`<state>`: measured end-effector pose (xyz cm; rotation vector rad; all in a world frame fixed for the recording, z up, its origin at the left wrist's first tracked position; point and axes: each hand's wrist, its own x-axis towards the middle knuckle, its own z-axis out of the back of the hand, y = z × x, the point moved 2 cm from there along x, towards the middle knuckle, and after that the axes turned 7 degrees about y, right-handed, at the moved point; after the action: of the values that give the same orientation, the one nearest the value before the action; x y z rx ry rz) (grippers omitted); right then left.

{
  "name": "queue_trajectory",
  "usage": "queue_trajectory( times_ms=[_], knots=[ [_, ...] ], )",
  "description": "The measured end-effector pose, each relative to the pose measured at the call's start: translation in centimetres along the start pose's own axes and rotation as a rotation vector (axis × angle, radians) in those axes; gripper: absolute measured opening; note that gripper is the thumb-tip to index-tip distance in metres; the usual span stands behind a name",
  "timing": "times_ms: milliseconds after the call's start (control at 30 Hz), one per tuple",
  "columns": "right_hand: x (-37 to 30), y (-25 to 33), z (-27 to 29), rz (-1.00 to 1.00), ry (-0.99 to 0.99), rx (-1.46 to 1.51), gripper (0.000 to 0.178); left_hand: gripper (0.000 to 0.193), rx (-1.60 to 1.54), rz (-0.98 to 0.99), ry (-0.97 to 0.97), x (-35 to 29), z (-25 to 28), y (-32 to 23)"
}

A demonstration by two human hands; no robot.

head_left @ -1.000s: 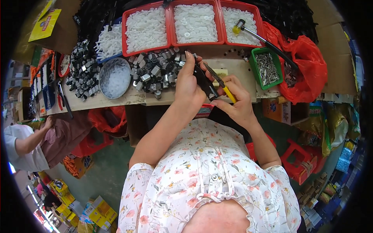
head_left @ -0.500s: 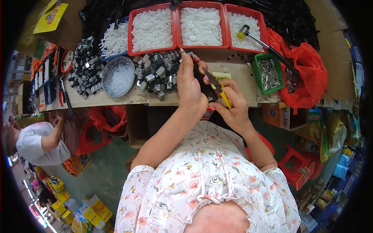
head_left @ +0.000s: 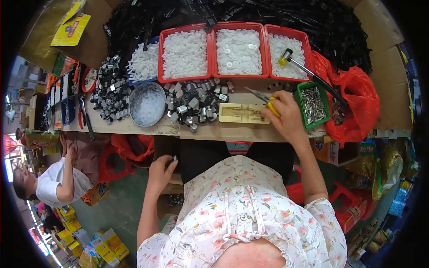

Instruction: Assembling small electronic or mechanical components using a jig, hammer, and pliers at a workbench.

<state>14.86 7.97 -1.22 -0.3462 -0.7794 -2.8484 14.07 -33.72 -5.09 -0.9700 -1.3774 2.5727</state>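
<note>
Above the bench, my right hand (head_left: 288, 117) is closed around yellow-handled pliers (head_left: 271, 107), their pointed jaws aimed to the left. Just beneath the pliers lies a cream-coloured block with recesses (head_left: 237, 113); the hand is at its right end. My left hand (head_left: 161, 173) hangs below the bench's front edge, beside a cardboard box (head_left: 163, 149), with thumb and fingers apart and nothing visible in it. Left of the block is a heap of small grey and black metal-and-plastic parts (head_left: 193, 105).
Red trays (head_left: 209, 56) of white plastic pieces stand behind. A green tray (head_left: 328, 107) of metal pins, a hammer (head_left: 308, 73) and a red bag (head_left: 355, 100) are at right. A round metal bowl (head_left: 147, 104) sits left. Another person (head_left: 58, 178) is at far left.
My hands have parted. The left has dropped below the bench edge and no longer holds the dark part; the right has moved right with the pliers, uncovering the cream block.
</note>
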Motion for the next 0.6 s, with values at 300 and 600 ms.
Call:
queue_trajectory(
  times_ms=[300, 600],
  knots=[
    [0.7, -1.9, -1.4, -0.114, 0.084, -0.201, 0.023, 0.012, 0.400, -0.691, -0.151, 8.1, 3.0, -15.5],
    [0.1, -1.6, -1.0, -0.164, 0.041, -0.190, 0.021, 0.026, 0.787, -0.986, -0.710, 26.2, 7.4, -23.1]
  ],
)
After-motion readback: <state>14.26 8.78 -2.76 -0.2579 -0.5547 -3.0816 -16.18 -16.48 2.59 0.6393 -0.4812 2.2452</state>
